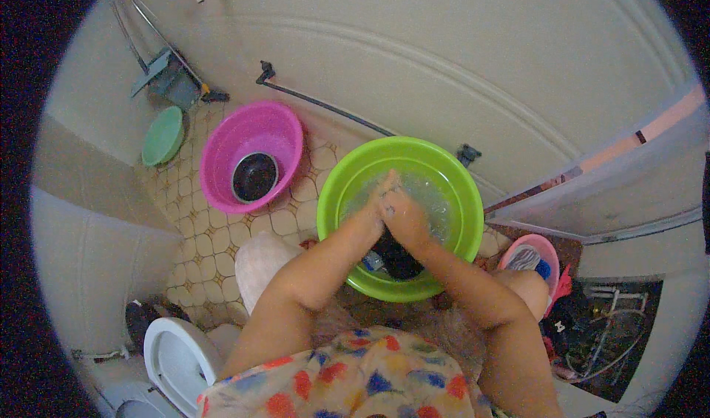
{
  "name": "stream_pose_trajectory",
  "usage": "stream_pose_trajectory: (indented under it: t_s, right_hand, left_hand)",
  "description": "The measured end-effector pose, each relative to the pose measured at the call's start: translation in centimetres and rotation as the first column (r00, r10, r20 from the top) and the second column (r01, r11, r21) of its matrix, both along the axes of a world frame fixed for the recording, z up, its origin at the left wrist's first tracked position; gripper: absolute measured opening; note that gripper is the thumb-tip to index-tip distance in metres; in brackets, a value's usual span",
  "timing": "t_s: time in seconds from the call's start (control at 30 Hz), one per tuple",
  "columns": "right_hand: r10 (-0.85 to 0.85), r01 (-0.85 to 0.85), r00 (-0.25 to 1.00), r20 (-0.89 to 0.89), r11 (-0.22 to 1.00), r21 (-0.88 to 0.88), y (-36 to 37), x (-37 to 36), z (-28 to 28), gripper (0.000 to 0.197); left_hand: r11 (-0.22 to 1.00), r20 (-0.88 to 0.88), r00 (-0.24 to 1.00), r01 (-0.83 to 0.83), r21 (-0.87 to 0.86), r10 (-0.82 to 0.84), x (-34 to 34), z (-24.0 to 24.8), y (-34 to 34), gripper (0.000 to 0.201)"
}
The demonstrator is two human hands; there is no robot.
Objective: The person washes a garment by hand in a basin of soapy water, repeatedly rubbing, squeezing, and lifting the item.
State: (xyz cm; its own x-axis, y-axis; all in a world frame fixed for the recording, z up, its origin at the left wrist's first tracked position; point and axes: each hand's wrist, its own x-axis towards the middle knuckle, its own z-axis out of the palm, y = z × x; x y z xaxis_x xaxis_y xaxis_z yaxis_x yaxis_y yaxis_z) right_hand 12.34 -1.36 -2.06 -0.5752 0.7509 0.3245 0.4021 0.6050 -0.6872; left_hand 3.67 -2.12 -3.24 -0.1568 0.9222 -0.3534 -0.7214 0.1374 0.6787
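Note:
My left hand (377,202) and my right hand (401,212) are pressed together over the middle of a lime-green basin (330,196). Both have their fingers closed; whatever lies between them is hidden. Sudsy water (438,204) surrounds the hands inside the basin. Just below the wrists, between my forearms, is a dark black cloth (399,261), its upper end running up towards the hands. A small blue and white item (373,260) shows beside it, partly covered by my left forearm.
A pink tub (214,148) with a dark-looking round pan (255,178) stands to the left, near a pale green bowl (163,136). At right sits a small pink basin (551,252) with clothes. A toilet (151,359) is lower left; a dark pipe (325,105) runs along the wall.

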Motion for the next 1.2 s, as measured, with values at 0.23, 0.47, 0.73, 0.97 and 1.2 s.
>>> stream_pose_trajectory:
  t_s: [0.23, 0.47, 0.73, 0.97, 1.2]
  right_hand:
    - [-0.192, 0.207, 0.952, 0.237, 0.977, -0.04, 3.7, 0.1, 1.5, 0.026]
    - [-0.081, 0.085, 0.995, 0.054, 0.995, -0.06, 1.7, -0.4, 0.0, 0.028]
    - [-0.249, 0.204, 0.959, -0.138, 0.939, -0.277, 6.6, 2.0, -1.1, 0.029]
    - [-0.193, 0.069, 0.935, -0.299, 0.923, -0.379, 8.4, 2.6, -1.1, 0.014]
    - [-0.155, 0.232, 0.939, 0.306, 0.944, -0.235, 7.4, 2.6, -4.7, 0.036]
  left_hand:
    - [0.995, 0.093, 0.996, 0.008, -0.095, 0.001, 1.3, 0.2, 1.2, 0.04]
    - [0.996, 0.04, 0.998, 0.042, -0.075, -0.039, -0.1, 1.6, 0.2, 0.034]
    - [0.99, 0.112, 0.986, 0.129, -0.065, -0.121, -1.6, -4.4, 2.6, 0.03]
    - [0.968, -0.276, 0.961, -0.044, -0.246, -0.026, -2.0, -1.2, 2.2, 0.032]
    - [0.993, -0.882, 0.468, -0.071, -0.093, -0.05, -3.5, -6.2, 3.1, 0.037]
